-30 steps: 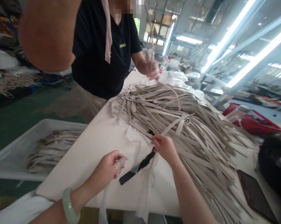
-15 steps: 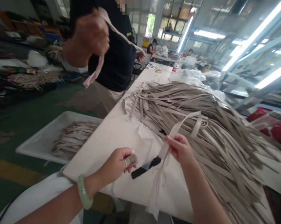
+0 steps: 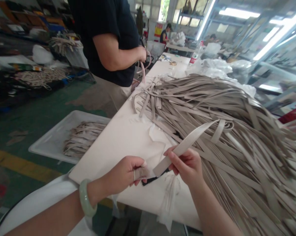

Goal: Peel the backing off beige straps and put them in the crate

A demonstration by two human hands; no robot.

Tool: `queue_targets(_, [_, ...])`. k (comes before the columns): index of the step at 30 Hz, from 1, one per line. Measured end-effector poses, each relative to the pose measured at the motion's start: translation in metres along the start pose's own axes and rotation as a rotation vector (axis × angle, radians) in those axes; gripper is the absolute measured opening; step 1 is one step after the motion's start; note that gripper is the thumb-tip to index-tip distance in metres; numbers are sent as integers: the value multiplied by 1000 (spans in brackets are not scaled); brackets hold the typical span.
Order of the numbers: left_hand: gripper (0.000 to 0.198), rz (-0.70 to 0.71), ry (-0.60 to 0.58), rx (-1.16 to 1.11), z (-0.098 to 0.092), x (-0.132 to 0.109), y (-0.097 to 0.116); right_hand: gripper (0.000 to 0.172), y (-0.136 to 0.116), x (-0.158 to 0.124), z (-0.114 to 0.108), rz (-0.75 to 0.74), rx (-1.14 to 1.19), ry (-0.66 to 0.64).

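Observation:
My right hand (image 3: 188, 165) pinches a flat beige-grey strap (image 3: 194, 136) close to its cut end, which points down toward my left hand. The strap's other part arches back onto a large heap of similar straps (image 3: 212, 98). Just left of the strap end, my left hand (image 3: 125, 173) is closed, with a beige band around a finger; whatever its fingertips hold cannot be made out. Beneath the hands a black object (image 3: 149, 181) lies on the white table (image 3: 103, 154), mostly covered. A light green bangle (image 3: 85, 198) circles my left wrist.
A person in a dark shirt (image 3: 108, 42) stands at the table's left side, handling a pinkish strip (image 3: 143, 70). On the floor is a white tub (image 3: 45, 139) of strips. Clear plastic bags (image 3: 214, 67) and a bottle (image 3: 194, 57) stand farther back. Thin clear strips (image 3: 169, 200) hang off the near edge.
My right hand has brought the strap's end lower and nearer my left hand, covering more of the black object. The other person has turned away and lowered the pinkish strip.

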State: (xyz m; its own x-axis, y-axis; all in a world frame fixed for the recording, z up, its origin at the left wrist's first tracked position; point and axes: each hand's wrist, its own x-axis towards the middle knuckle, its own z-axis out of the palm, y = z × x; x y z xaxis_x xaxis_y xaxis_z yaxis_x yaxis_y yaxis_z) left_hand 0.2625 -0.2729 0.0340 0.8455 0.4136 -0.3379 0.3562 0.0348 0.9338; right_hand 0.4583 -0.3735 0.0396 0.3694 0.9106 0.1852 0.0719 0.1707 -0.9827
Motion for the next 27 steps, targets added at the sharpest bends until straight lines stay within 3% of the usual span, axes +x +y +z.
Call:
queue_targets(6, [31, -56, -51, -56, 3, 1, -2, 20, 5, -6, 3, -62, -87, -57])
queue_targets(13, [34, -34, -61, -181, 5, 6, -5, 18, 18, -10, 7, -94, -247, 89])
queue_targets(21, [32, -21, -33, -141, 5, 11, -13, 26, 23, -6, 11, 127, -15, 80])
queue_targets(27, [30, -65, -103, -146, 4, 8, -8, 25, 30, -4, 11, 96, -15, -41])
